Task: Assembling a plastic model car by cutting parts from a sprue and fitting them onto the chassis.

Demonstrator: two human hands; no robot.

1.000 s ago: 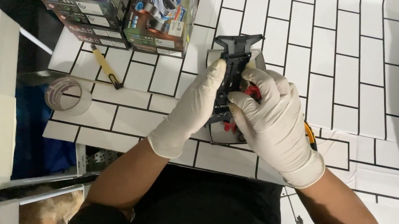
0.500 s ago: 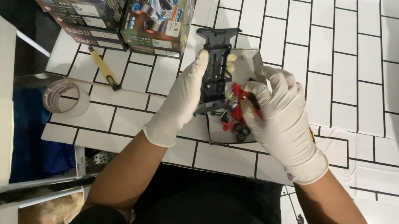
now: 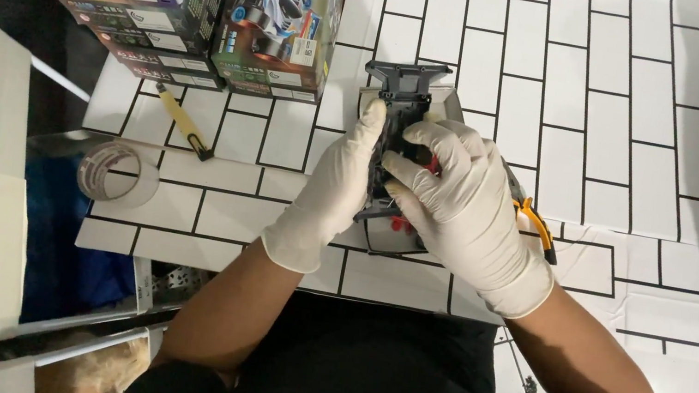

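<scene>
1. While both gloved hands worked above the white tiled desk [image 3: 625,109], the black toy car chassis [image 3: 404,102] was held upright between them, over a grey tray [image 3: 390,236].
2. Left hand [image 3: 334,187] was closed along the chassis's left edge; right hand [image 3: 460,207] was closed over its middle, fingertips pressing in.
3. Chassis was judged light, stiff plastic, fairly fragile; best held by its side rails.
4. Small red parts beneath the right palm were probably gears.
5. Orange-handled pliers [image 3: 539,227] lay just beside.

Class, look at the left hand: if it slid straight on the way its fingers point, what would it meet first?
The left hand points up the table along the black toy car frame. Past it, the way looks free over the white tiled table, though depth is unclear.
</scene>
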